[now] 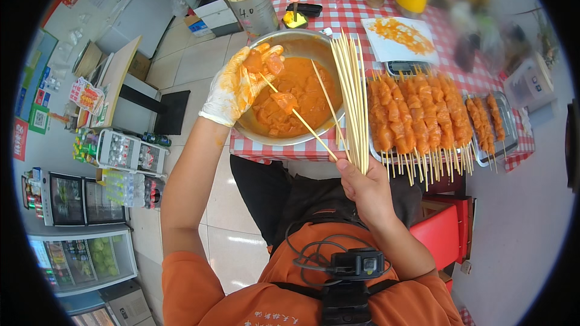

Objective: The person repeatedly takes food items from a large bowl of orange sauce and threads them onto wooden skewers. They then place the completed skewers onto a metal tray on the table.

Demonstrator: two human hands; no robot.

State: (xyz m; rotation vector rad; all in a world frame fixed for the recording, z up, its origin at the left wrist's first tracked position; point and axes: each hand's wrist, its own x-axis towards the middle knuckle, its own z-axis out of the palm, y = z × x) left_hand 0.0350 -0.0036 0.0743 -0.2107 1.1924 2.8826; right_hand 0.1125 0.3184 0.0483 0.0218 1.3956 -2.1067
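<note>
My left hand (247, 79), in a sauce-smeared white glove, holds raw marinated meat pieces (274, 63) at the tip of a wooden skewer. One meat chunk (285, 101) is threaded a little below that tip. Bare, my right hand (368, 181) grips the lower end of this skewer (312, 132) together with a bundle of bare wooden skewers (355, 104). Beneath the left hand is a steel bowl (290, 141) of meat in orange marinade (308, 81). Right of the bundle, loaded meat skewers (419, 108) lie in rows on a tray.
A second metal tray (511, 122) carries several thinner skewers. Behind the bowl stands a can of bare sticks (256, 13). A sauce-stained white sheet (401, 40) covers part of a digital scale (398, 68). Everything rests on a red checked tablecloth (337, 7). A red box (437, 226) is below at right.
</note>
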